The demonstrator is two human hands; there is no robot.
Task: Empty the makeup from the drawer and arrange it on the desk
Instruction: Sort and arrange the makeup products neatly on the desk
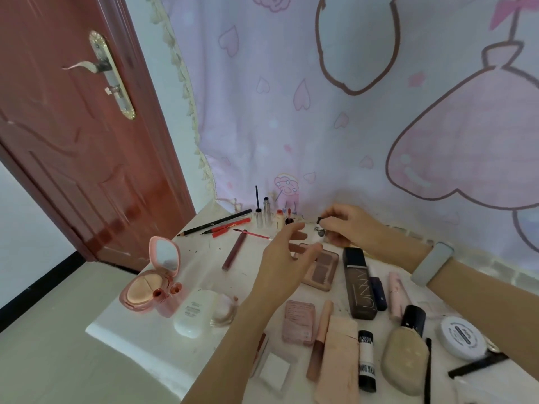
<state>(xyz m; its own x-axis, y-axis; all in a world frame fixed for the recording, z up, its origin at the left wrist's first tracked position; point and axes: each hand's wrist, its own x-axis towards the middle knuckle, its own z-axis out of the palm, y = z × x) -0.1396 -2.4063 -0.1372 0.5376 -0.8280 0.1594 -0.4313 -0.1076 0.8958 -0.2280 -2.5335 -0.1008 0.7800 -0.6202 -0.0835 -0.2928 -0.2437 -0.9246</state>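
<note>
**Small tube going up with the standing row**

Nearest the camera, the left hand [287, 258] hovers over the eyeshadow palette [320, 268], fingers loosely spread, its grip holding nothing. Beyond it the right hand [350, 225] pinches a small dark-capped tube [319, 227] near the counter's [140, 330] back edge, beside the upright row of tubes [267, 215]. The tube looks tilted, cap up and toward the back-left, though blur leaves its long axis uncertain. To do this well, probably stand it vertical, base flat, just right of the row, steadying with the free hand
</note>
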